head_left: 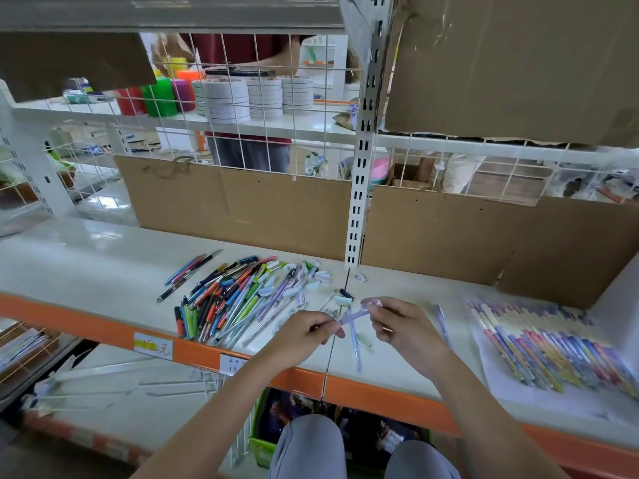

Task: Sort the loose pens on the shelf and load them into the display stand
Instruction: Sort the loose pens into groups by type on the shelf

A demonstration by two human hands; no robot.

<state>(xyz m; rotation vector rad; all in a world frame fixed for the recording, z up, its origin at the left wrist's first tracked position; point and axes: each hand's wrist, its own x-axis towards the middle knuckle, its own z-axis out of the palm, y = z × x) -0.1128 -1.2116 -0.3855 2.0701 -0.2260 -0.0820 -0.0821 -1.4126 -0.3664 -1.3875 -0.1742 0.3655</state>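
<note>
A heap of loose pens (238,299) in many colours lies on the white shelf (86,267), with several loose caps behind it. My left hand (307,331) and my right hand (401,323) hover just above the shelf's front part, right of the heap. Between them they pinch a short lilac pen (352,315), one hand at each end. A blue pen (356,347) and a pale green cap (364,339) lie on the shelf under my hands. No display stand shows clearly.
A sorted row of patterned pens (549,344) lies on white paper at the right. Cardboard sheets (242,205) line the back behind a slotted upright (358,188). A person stands beyond the wire grid. Tape rolls (238,98) sit on the far shelf.
</note>
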